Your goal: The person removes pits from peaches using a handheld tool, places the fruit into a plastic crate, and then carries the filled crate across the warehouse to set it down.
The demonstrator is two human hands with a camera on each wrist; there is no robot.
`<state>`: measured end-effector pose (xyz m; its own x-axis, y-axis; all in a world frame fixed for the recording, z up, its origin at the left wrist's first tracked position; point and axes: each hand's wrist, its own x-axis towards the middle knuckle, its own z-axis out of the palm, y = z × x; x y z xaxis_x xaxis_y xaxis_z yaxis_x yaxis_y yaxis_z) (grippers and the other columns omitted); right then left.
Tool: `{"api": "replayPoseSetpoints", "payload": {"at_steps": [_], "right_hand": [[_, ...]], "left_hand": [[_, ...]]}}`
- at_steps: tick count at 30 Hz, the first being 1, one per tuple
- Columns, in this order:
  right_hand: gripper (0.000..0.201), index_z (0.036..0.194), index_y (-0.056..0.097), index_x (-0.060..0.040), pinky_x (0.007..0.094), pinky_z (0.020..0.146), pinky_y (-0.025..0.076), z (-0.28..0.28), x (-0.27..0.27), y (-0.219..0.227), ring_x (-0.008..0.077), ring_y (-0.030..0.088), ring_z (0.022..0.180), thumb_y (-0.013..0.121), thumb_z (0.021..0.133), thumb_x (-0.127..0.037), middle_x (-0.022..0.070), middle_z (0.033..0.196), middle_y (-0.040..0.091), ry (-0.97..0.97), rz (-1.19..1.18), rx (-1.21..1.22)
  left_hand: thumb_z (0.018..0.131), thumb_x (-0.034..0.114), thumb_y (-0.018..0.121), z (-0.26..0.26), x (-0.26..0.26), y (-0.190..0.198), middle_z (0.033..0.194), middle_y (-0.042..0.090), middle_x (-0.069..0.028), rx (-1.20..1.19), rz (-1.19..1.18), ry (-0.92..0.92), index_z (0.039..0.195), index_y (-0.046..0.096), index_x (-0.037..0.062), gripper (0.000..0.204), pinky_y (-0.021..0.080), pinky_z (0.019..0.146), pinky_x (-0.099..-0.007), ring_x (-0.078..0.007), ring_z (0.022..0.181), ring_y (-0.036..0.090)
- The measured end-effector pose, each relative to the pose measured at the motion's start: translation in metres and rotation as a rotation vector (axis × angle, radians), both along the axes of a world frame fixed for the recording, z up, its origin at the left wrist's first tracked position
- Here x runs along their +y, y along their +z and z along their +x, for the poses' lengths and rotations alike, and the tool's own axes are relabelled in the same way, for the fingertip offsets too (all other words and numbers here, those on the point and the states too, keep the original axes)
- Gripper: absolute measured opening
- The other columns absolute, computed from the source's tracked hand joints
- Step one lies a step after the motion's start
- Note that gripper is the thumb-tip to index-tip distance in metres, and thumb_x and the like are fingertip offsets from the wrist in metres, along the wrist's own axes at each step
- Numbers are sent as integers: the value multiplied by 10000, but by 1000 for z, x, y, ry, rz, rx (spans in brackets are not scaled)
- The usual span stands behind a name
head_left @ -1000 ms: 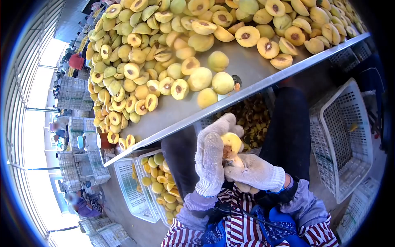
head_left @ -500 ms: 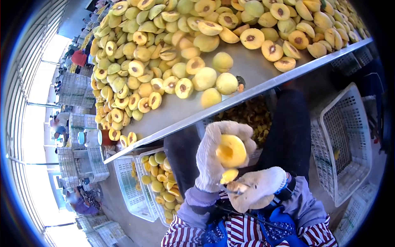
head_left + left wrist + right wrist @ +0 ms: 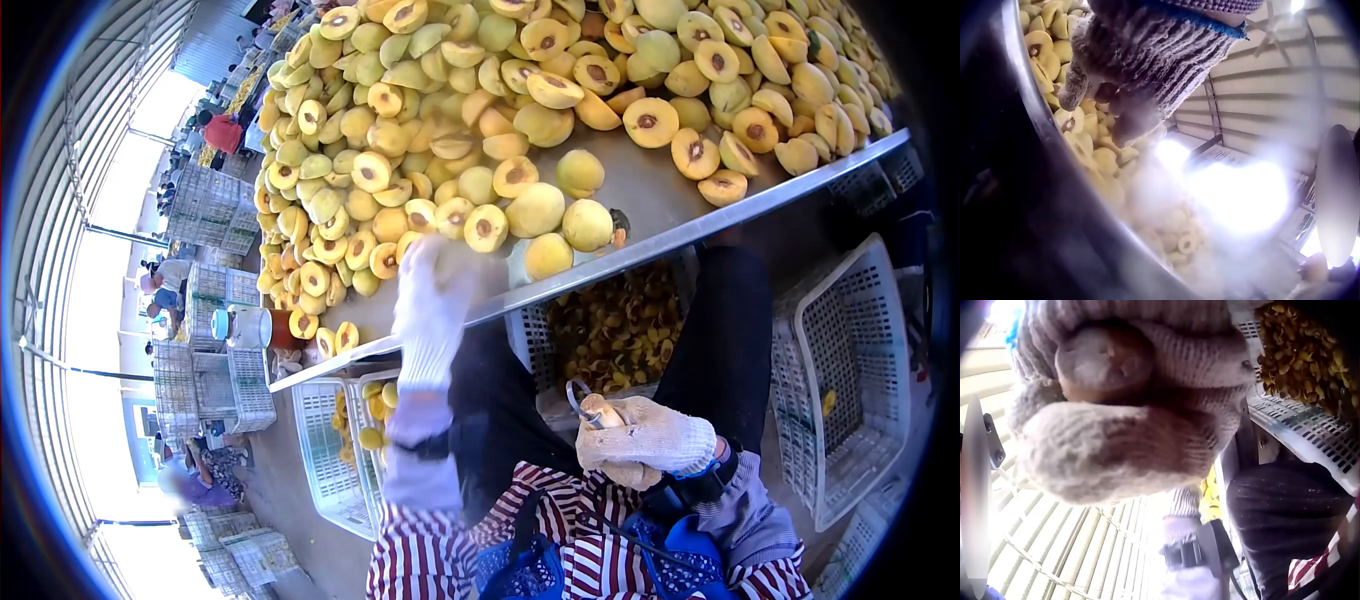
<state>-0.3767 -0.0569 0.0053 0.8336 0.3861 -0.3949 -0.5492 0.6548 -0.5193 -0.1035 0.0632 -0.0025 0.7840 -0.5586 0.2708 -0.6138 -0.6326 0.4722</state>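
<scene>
Swung away from the right hand (image 3: 645, 440), the left hand (image 3: 432, 290) was a blur by the halved peaches (image 3: 371, 172) on the table (image 3: 648, 180); the right gripped a looped tool (image 3: 588, 416). Left-wrist view: its fingers (image 3: 1072, 92) hung apart near the peaches. Right-wrist view: the glove (image 3: 1110, 453) curled around a blunt handle (image 3: 1107, 359).

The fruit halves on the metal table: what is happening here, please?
A gloved person sits at the table. The left hand, blurred, is over its edge, by the fruit halves; whether it holds anything is unclear. The right hand grips a loop-ended tool. Fruit scraps lie in a crate below.
</scene>
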Motion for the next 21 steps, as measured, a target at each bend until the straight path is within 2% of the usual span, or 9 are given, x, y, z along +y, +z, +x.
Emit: {"api": "replayPoseSetpoints", "payload": {"at_steps": [3, 4, 7, 8, 11, 12, 17, 19, 21], "right_hand": [[227, 928, 575, -140, 192, 391, 242, 0, -4, 2, 22, 382, 452, 675, 935, -344, -53, 595, 476, -42, -70, 58], [231, 926, 574, -142, 190, 392, 242, 0, -5, 4, 21, 381, 454, 675, 933, -349, -51, 595, 476, -50, -107, 94], [237, 935, 568, -141, 191, 387, 249, 3, -5, 5, 23, 386, 452, 674, 930, -353, -46, 589, 474, -97, -129, 89], [240, 954, 568, -136, 192, 386, 258, 3, -4, 4, 25, 393, 449, 672, 932, -351, -44, 589, 478, -127, -137, 82], [261, 1017, 570, -118, 197, 386, 285, 7, -1, 3, 32, 414, 443, 663, 939, -349, -38, 589, 494, -208, -205, 79], [275, 1043, 571, -110, 200, 386, 295, 9, 0, 7, 34, 422, 442, 659, 942, -350, -37, 590, 500, -229, -256, 90], [386, 1173, 572, -73, 204, 405, 334, 14, 7, 9, 46, 471, 449, 675, 937, -361, -29, 590, 524, -337, -345, 88], [398, 1181, 597, -65, 223, 473, 406, 14, 7, 8, 67, 541, 503, 684, 928, -360, 2, 640, 589, -284, -420, 82], [400, 1166, 617, -61, 250, 534, 461, 13, 5, 14, 94, 594, 558, 682, 924, -373, 32, 685, 632, -196, -552, 95]], "left_hand": [[788, 335, 755, 35, -56, -37, 1386, 507, -156, -137, 221, -4, 1336, 502, 94, 649, 489, 960, -445, -353, 1146, 599], [773, 336, 763, 33, -64, -38, 1329, 547, -162, -71, 251, -89, 1378, 443, 99, 724, 492, 948, -458, -364, 1118, 612], [762, 301, 776, 19, -74, -28, 1268, 596, -166, 172, 260, 38, 1357, 466, 91, 703, 490, 953, -450, -367, 1096, 624], [787, 293, 764, 17, -69, -23, 1107, 648, -141, 235, 205, 45, 1218, 543, 69, 534, 520, 896, -385, -327, 967, 666], [844, 207, 729, -3, -51, 3, 1069, 653, -85, 750, -163, -7, 1214, 546, 53, 440, 534, 809, -288, -186, 898, 656], [884, 139, 698, -17, -44, 14, 1061, 640, -49, 818, -218, -61, 1229, 556, 39, 386, 510, 751, -211, -84, 872, 608], [981, 210, 631, -83, -19, 22, 1067, 651, -29, 1065, -311, -304, 1224, 601, 11, 315, 514, 765, -225, -102, 848, 630], [1026, 473, 501, -111, -20, 23, 1106, 658, -85, 1152, -563, -392, 1235, 602, -1, 528, 507, 858, -260, -142, 950, 631], [1014, 587, 419, -130, -29, 28, 1142, 662, -120, 1430, -804, -323, 1246, 594, -16, 669, 510, 903, -298, -181, 1004, 634]]}}
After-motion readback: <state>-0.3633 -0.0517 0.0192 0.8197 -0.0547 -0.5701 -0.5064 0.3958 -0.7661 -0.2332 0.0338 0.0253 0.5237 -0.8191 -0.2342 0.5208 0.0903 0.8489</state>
